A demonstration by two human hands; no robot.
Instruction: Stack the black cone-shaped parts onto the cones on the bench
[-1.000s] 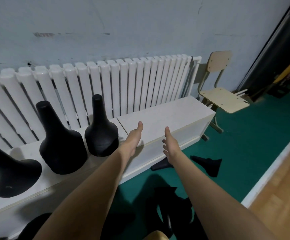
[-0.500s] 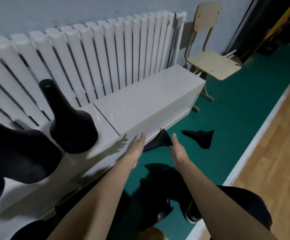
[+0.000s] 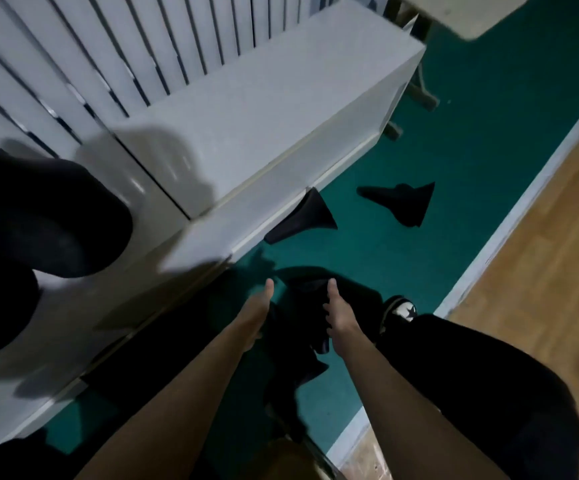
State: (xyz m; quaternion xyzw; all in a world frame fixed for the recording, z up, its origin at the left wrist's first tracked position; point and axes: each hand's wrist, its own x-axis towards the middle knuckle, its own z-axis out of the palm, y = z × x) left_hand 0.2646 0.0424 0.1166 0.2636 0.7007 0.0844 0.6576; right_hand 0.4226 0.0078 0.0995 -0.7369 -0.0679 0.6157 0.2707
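the black cone-shaped part (image 3: 308, 294) lies on the green floor (image 3: 454, 150) between the two hands, dark in shadow, its outline hard to read. left hand (image 3: 256, 315) and right hand (image 3: 338, 317) flank it, apart, fingers straight, gripping nothing; whether they touch it i cannot tell. best to close on its wide skirt from both sides, then carry it upright to the cones (image 3: 56, 220) on the bench (image 3: 281, 109). half a second ago the hands were higher, by the bench front; the view has since tipped downward

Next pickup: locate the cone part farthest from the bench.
Head view, right of centre: cone part lies on green floor, right of the bench-side cone.
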